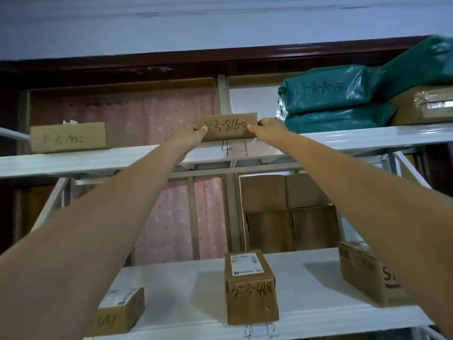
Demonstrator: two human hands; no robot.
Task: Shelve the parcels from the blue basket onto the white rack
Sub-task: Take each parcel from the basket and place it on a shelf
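Far-left box (68,137): on the upper shelf (73,163) of the white rack, well to the left of the left hand.
Left hand (190,139): raised, fingers curled round the left end of the cardboard parcel (226,126), thumb on its front.
Cardboard parcel: between both hands, its bottom on the upper shelf's front edge, handwritten number facing out.
Right hand (268,127): grips the parcel's right end.
Green bags (343,104): stacked just right of the right hand.
Lower shelf (201,290): below both arms, carrying three small boxes.

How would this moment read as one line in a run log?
step: placing parcel | left hand: grips its left end | right hand: grips its right end | where: upper shelf front edge
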